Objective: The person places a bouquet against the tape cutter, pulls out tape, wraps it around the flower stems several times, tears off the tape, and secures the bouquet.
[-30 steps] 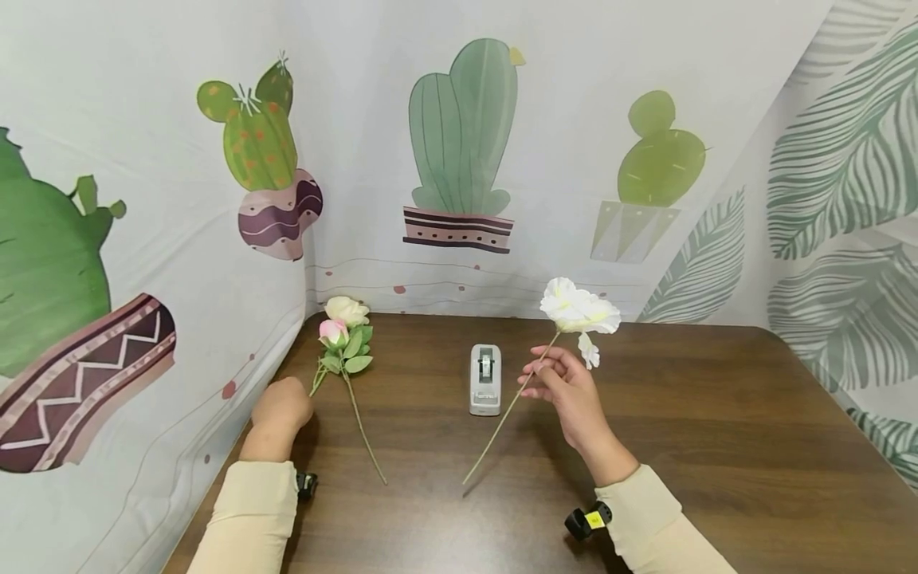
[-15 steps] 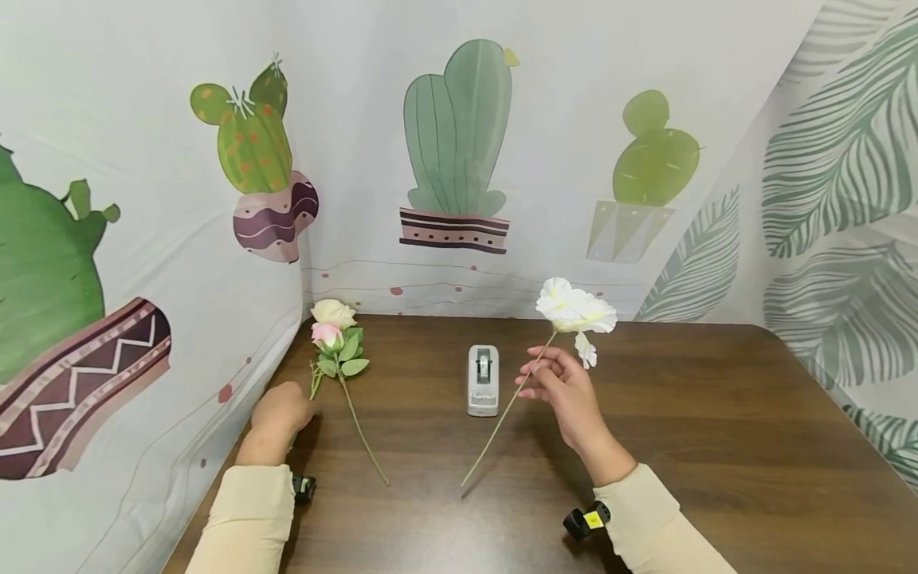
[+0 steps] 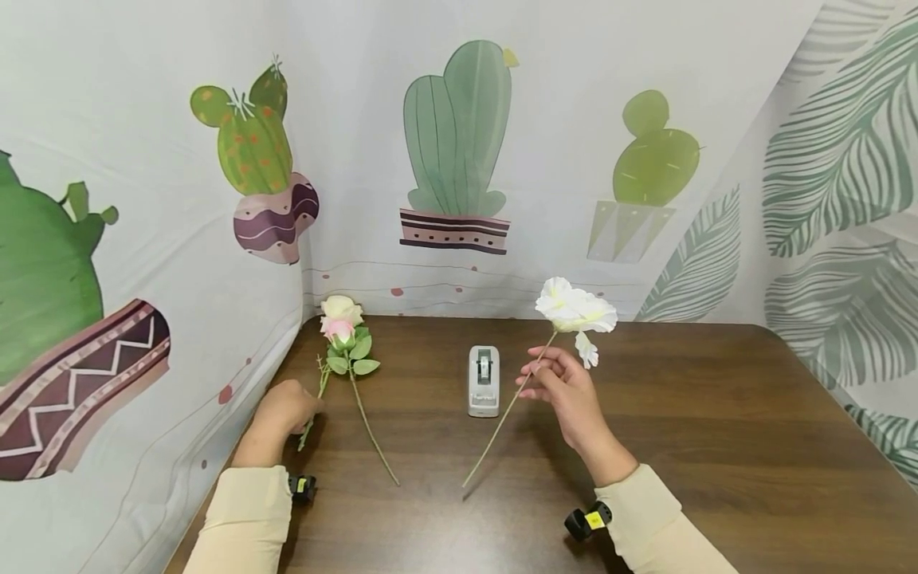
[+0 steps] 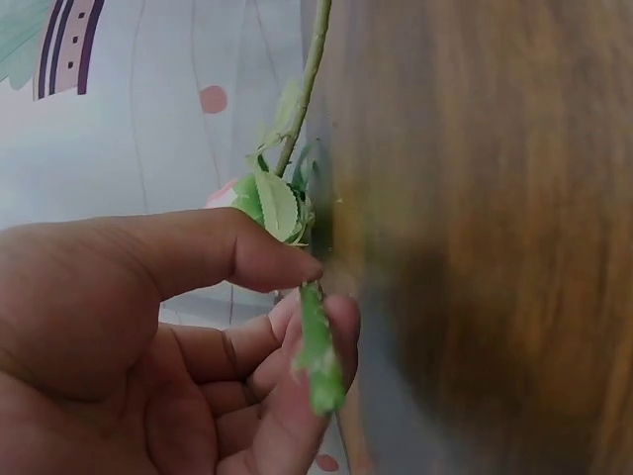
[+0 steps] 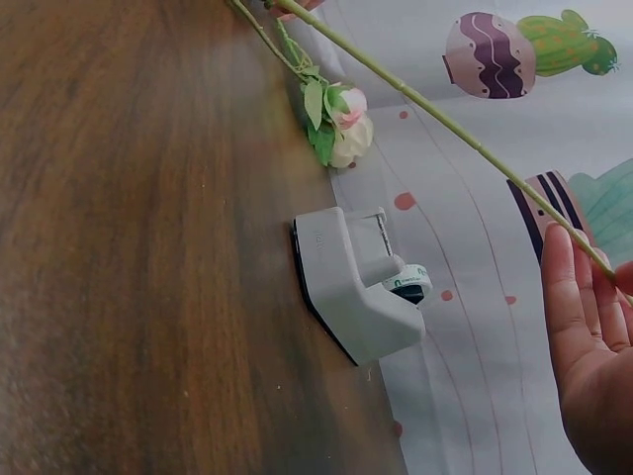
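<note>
Two artificial roses, one cream (image 3: 341, 307) and one pink (image 3: 336, 328), lie at the table's far left corner. My left hand (image 3: 304, 410) pinches the thin green stem (image 4: 318, 346) of one of them between thumb and fingers; the other stem (image 3: 373, 430) lies loose on the table. My right hand (image 3: 534, 375) pinches the long stem (image 3: 502, 422) of a white flower (image 3: 576, 311) and holds it tilted, bloom up, its lower end near the table. The right wrist view shows that stem (image 5: 445, 124) crossing above the roses (image 5: 341, 124).
A grey tape dispenser (image 3: 484, 381) stands between my hands on the brown wooden table (image 3: 717, 430), seen close in the right wrist view (image 5: 356, 297). Cloth walls printed with cacti (image 3: 459, 135) and leaves close in the table at the back and both sides.
The roses have shifted slightly and turned on the table under my left hand, and one stem's lower end now shows below its fingers. The right hand and white flower have barely moved.
</note>
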Action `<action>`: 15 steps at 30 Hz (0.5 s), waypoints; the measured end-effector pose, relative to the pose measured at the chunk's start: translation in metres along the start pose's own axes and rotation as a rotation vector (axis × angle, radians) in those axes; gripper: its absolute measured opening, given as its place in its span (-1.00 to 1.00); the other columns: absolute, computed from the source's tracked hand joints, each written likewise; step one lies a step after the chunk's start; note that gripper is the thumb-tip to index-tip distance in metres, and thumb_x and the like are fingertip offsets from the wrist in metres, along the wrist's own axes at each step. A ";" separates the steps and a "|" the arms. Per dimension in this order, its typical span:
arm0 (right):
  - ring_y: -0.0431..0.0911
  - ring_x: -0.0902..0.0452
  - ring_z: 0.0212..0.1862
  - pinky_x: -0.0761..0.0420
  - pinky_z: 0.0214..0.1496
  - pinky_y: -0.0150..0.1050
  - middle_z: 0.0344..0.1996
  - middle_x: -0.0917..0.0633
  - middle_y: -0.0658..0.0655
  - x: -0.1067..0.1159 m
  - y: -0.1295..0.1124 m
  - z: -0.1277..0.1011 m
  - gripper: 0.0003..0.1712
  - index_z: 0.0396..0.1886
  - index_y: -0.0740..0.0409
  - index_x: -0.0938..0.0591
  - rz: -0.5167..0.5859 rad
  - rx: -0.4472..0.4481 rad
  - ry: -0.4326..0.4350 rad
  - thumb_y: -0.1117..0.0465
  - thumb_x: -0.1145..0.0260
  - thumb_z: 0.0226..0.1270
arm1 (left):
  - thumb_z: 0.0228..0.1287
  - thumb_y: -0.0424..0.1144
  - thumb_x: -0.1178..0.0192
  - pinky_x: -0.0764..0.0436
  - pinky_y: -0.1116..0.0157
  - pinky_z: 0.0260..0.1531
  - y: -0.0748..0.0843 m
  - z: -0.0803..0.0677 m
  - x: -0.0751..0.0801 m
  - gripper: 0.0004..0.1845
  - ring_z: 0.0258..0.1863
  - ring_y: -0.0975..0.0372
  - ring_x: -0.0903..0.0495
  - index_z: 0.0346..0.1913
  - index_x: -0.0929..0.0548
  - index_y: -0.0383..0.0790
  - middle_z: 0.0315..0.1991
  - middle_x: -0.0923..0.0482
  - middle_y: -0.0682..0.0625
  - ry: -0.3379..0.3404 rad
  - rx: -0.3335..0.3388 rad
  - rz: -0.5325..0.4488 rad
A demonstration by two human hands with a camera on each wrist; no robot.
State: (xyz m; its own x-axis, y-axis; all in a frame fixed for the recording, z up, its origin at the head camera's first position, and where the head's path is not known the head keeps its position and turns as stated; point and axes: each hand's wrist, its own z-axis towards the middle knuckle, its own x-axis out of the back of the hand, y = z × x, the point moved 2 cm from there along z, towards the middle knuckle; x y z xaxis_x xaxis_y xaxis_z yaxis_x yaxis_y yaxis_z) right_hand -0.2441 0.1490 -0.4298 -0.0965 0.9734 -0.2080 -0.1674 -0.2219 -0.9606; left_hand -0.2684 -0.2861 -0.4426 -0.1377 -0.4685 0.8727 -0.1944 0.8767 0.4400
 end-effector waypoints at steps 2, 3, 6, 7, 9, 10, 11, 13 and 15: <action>0.03 -0.75 -0.20 -0.77 -0.18 -0.13 -0.23 -0.66 0.28 0.000 0.000 0.000 -0.73 0.11 0.31 -0.48 0.000 -0.002 -0.002 0.40 -0.15 0.46 | 0.14 -0.25 -0.23 -0.60 0.32 -0.56 -0.001 0.000 -0.001 -0.78 -0.74 0.25 -0.55 -0.56 -0.61 -0.33 -0.74 -0.47 0.02 -0.017 0.022 -0.092; 0.04 -0.75 -0.20 -0.77 -0.18 -0.13 -0.22 -0.66 0.29 0.000 0.000 0.000 -0.73 0.11 0.31 -0.48 0.000 -0.003 -0.003 0.40 -0.15 0.46 | 0.15 -0.27 -0.22 -0.63 0.32 -0.56 -0.001 0.000 -0.001 -0.79 -0.72 0.25 -0.57 -0.49 -0.64 -0.38 -0.69 -0.50 -0.01 -0.027 0.032 -0.140; 0.05 -0.75 -0.19 -0.77 -0.18 -0.13 -0.22 -0.66 0.30 0.000 -0.001 -0.001 -0.72 0.11 0.32 -0.48 0.000 -0.005 -0.006 0.39 -0.16 0.46 | 0.18 -0.34 -0.21 -0.69 0.32 -0.53 -0.002 0.001 -0.003 -0.78 -0.64 0.24 -0.59 -0.29 -0.67 -0.51 -0.57 -0.53 -0.07 -0.058 0.057 -0.267; 0.05 -0.75 -0.19 -0.77 -0.18 -0.13 -0.22 -0.66 0.30 0.000 -0.001 -0.001 -0.72 0.11 0.32 -0.48 0.001 -0.005 -0.007 0.39 -0.16 0.46 | 0.18 -0.35 -0.20 -0.70 0.31 -0.52 -0.002 0.001 -0.004 -0.77 -0.62 0.23 -0.59 -0.25 -0.67 -0.53 -0.56 -0.53 -0.08 -0.061 0.060 -0.295; 0.03 -0.75 -0.20 -0.77 -0.18 -0.13 -0.24 -0.67 0.25 0.000 -0.001 -0.001 -0.72 0.12 0.33 -0.47 0.000 -0.004 -0.010 0.39 -0.16 0.46 | 0.19 -0.37 -0.19 -0.71 0.32 -0.51 -0.001 0.000 -0.004 -0.77 -0.59 0.23 -0.58 -0.23 -0.65 -0.55 -0.56 -0.52 -0.08 -0.054 0.060 -0.325; 0.02 -0.75 -0.20 -0.77 -0.18 -0.13 -0.25 -0.68 0.21 0.000 -0.001 -0.001 -0.72 0.12 0.33 -0.47 -0.001 -0.004 -0.011 0.39 -0.16 0.46 | 0.18 -0.37 -0.18 -0.71 0.32 -0.51 0.000 -0.001 -0.003 -0.78 -0.58 0.23 -0.58 -0.23 -0.64 -0.54 -0.57 -0.52 -0.07 -0.045 0.061 -0.338; 0.00 -0.75 -0.20 -0.77 -0.18 -0.13 -0.26 -0.68 0.17 -0.001 -0.001 -0.001 -0.72 0.12 0.33 -0.47 -0.003 -0.004 -0.013 0.38 -0.15 0.46 | 0.16 -0.38 -0.18 -0.71 0.32 -0.51 0.001 -0.002 -0.002 -0.79 -0.59 0.23 -0.58 -0.24 -0.63 -0.53 -0.58 -0.51 -0.06 -0.034 0.057 -0.347; -0.02 -0.75 -0.21 -0.77 -0.18 -0.13 -0.28 -0.69 0.11 -0.001 -0.002 -0.001 -0.72 0.12 0.33 -0.47 -0.004 -0.003 -0.016 0.38 -0.15 0.47 | 0.14 -0.40 -0.16 -0.72 0.32 -0.51 0.004 -0.004 0.000 -0.80 -0.60 0.23 -0.58 -0.24 -0.61 -0.52 -0.60 -0.50 -0.04 -0.017 0.052 -0.370; 0.01 -0.75 -0.20 -0.77 -0.18 -0.13 -0.29 -0.69 0.08 -0.001 -0.002 -0.002 -0.71 0.13 0.33 -0.46 -0.006 -0.003 -0.018 0.38 -0.15 0.47 | 0.14 -0.42 -0.14 -0.72 0.31 -0.50 0.006 -0.005 0.002 -0.81 -0.59 0.23 -0.59 -0.23 -0.59 -0.52 -0.60 -0.50 -0.04 -0.010 0.046 -0.391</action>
State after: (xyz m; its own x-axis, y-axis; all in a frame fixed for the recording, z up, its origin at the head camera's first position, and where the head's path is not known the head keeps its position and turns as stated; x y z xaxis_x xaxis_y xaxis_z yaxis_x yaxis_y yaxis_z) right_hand -0.2423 0.1490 -0.4281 -0.1128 0.9736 -0.1985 -0.1649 -0.2153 -0.9625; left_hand -0.2648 -0.2810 -0.4369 -0.0536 -0.7675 0.6388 -0.2776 0.6259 0.7288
